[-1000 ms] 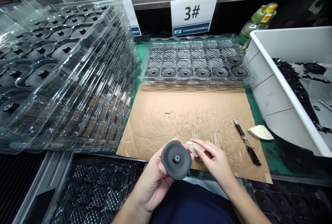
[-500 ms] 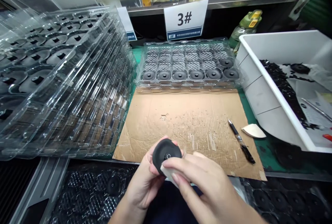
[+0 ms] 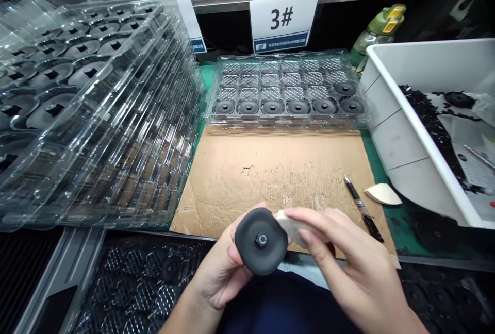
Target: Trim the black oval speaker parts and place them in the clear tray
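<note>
My left hand grips a black round rubber-like part by its edge, its face with a small central stub turned up toward me. Pinched between the thumb and fingers of my right hand is a white wedge-shaped pad, close beside the right rim of the black part. Whether pad and rim touch I cannot tell. Beneath and beyond both hands lies a cardboard sheet. A similar pale wedge pad and a black pen lie at its right side.
Behind the cardboard, a clear plastic tray holds several black round parts. Tall stacked clear trays stand at left. A white bin with black scraps is at right, with a green bottle behind. More trays lie below the table edge.
My right hand has moved right with the white pad, off the black part's face to beside its rim. My left hand has turned the part to face me more fully.
</note>
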